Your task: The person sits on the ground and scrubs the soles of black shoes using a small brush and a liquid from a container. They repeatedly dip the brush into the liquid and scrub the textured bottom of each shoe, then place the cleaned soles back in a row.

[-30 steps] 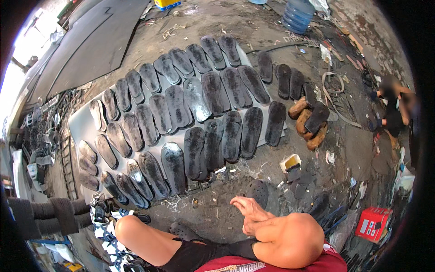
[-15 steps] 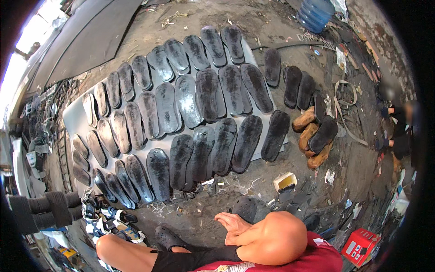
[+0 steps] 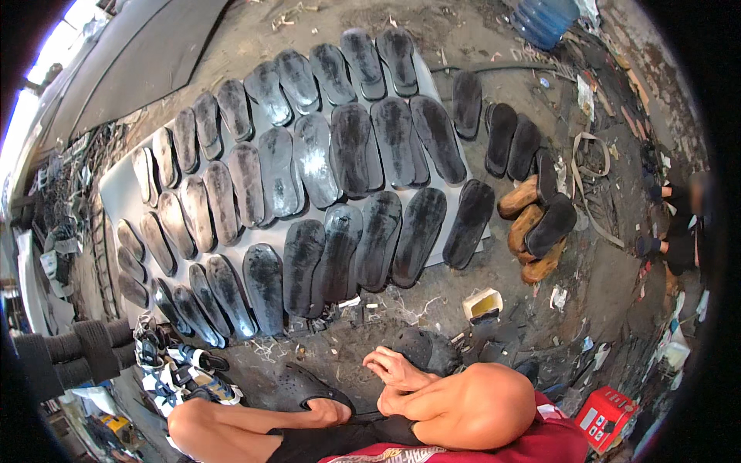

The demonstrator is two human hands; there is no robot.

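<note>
Beside my bent right knee (image 3: 498, 397), my right hand (image 3: 397, 370) hangs with loosely bent, parted fingers and nothing visible between them. It is close to a dark perforated clog (image 3: 421, 349) on the ground. A patch of skin just below the hand is partly covered, and I cannot tell what part of me it is. My left hand does not show. Another dark clog (image 3: 297, 386) is at my left foot. Ahead, many dark shoe insoles (image 3: 351, 150), some overlapping, lie in slanting rows on a pale sheet (image 3: 116, 185). Several look glossy and wet.
Right of the sheet, dark insoles rest by brown wooden foot forms (image 3: 521, 197). A cut-open container with yellowish contents (image 3: 484, 303) stands nearer me. Sandals (image 3: 185, 374) are piled at left. A red box (image 3: 606, 417), a blue water jug (image 3: 544, 21) and a strap (image 3: 579, 170) lie around.
My left leg and its clogged foot have shifted to the right, showing more of the foot. The right hand has barely moved, and the whole view has tilted slightly.
</note>
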